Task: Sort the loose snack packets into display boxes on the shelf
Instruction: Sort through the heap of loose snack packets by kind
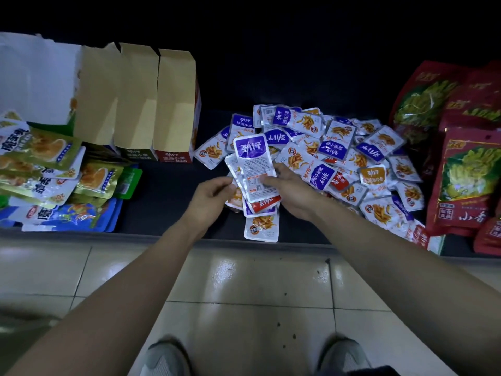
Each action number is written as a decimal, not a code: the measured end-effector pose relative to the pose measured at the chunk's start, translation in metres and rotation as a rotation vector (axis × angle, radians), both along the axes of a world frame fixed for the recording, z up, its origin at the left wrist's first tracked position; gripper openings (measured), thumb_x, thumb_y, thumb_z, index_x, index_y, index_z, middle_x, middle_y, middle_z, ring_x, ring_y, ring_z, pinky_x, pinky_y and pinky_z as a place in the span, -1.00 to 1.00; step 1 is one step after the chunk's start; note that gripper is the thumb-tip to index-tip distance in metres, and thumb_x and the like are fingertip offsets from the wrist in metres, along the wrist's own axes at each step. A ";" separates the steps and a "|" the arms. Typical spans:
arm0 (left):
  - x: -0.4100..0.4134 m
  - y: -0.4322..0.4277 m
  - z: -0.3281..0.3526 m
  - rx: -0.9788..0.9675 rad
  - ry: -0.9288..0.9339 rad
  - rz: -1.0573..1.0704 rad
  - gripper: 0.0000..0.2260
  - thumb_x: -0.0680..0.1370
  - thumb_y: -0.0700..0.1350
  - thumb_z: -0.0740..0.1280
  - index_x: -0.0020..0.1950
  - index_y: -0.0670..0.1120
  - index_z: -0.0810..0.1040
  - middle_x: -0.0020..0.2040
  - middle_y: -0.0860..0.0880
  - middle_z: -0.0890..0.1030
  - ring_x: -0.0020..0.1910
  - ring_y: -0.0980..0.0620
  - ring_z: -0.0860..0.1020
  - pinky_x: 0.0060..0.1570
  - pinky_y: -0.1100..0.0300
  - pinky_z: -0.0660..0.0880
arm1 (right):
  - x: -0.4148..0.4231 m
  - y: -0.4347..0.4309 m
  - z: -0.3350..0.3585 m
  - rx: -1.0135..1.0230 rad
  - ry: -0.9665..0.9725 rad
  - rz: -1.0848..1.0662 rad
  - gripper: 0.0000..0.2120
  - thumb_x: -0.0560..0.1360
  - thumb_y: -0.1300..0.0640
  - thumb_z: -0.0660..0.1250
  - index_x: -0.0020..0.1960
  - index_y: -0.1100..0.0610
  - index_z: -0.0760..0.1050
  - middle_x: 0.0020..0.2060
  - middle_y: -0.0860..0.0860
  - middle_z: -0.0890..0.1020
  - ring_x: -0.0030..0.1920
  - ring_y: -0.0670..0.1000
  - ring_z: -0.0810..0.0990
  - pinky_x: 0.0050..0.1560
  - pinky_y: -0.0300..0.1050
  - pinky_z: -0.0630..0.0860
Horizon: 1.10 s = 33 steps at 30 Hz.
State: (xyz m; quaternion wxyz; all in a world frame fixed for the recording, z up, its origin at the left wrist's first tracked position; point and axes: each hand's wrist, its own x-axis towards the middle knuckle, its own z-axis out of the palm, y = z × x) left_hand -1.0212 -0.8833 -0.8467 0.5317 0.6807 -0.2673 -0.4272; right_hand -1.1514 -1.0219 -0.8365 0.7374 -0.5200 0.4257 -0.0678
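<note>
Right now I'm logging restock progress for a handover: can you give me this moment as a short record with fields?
left hand: pinches the left edge of the held stack
right hand: grips the same stack from the right
held stack: several small snack packets, fanned, purple one on top
loose pile: many small packets on the shelf, right of the hands
display boxes: open cardboard, upright, left of the pile; contents unclear
side stock: green and blue pouches far left, red bags far right
</note>
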 end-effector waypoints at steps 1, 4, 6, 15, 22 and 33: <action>0.001 -0.001 -0.003 0.020 -0.088 0.003 -0.84 0.62 -0.23 0.27 0.07 -0.14 0.64 0.04 -0.11 0.64 -0.01 0.00 0.61 0.15 0.08 0.54 | -0.002 -0.001 0.002 -0.039 0.024 0.010 -0.57 0.59 0.19 0.29 0.40 0.11 0.24 0.23 0.07 0.56 0.11 0.04 0.61 0.10 -0.04 0.58; 0.003 -0.003 -0.011 0.101 -0.638 -0.121 -0.75 0.60 -0.25 0.27 0.24 -0.10 0.60 0.23 -0.08 0.55 0.19 -0.02 0.45 0.19 0.30 0.33 | -0.014 -0.007 0.006 -0.153 0.104 0.001 -0.63 0.61 0.19 0.26 0.34 0.07 0.20 0.22 0.08 0.54 -0.01 -0.02 0.62 -0.06 -0.14 0.58; 0.001 -0.003 -0.016 0.151 -0.866 -0.276 -0.68 0.57 -0.19 0.33 0.32 -0.07 0.55 0.35 -0.05 0.49 0.32 -0.08 0.37 0.30 0.16 0.27 | -0.026 -0.013 0.007 -0.193 0.134 -0.027 -0.60 0.61 0.21 0.26 0.34 0.05 0.15 0.19 0.07 0.50 -0.05 -0.03 0.60 -0.11 -0.16 0.58; -0.004 0.012 -0.011 0.106 -1.108 -0.273 -0.76 0.48 -0.05 0.43 0.12 -0.07 0.64 0.15 -0.13 0.53 0.15 -0.18 0.45 0.11 -0.09 0.44 | -0.037 -0.019 0.009 -0.250 0.271 -0.122 -0.61 0.60 0.13 0.26 0.37 0.18 0.26 0.16 0.13 0.55 0.05 0.10 0.59 -0.11 -0.10 0.52; -0.015 0.012 -0.011 0.160 -1.110 -0.630 -0.62 0.64 0.08 0.20 0.47 0.22 0.34 0.56 0.00 0.18 0.54 -0.01 0.11 0.46 0.06 0.00 | -0.043 -0.018 0.017 -0.263 0.240 -0.149 -0.66 0.59 0.16 0.26 0.32 0.14 0.27 -0.03 0.02 0.55 -0.10 0.03 0.59 -0.21 -0.14 0.51; 0.019 0.049 -0.016 0.092 -0.940 -0.154 -0.74 0.52 -0.26 0.34 0.21 -0.17 0.52 0.21 -0.13 0.47 0.20 -0.08 0.38 0.16 0.08 0.38 | 0.013 0.035 0.004 -0.396 0.194 0.236 -0.60 0.63 0.14 0.21 0.44 0.14 0.27 0.30 0.09 0.47 0.23 0.08 0.51 0.25 -0.02 0.46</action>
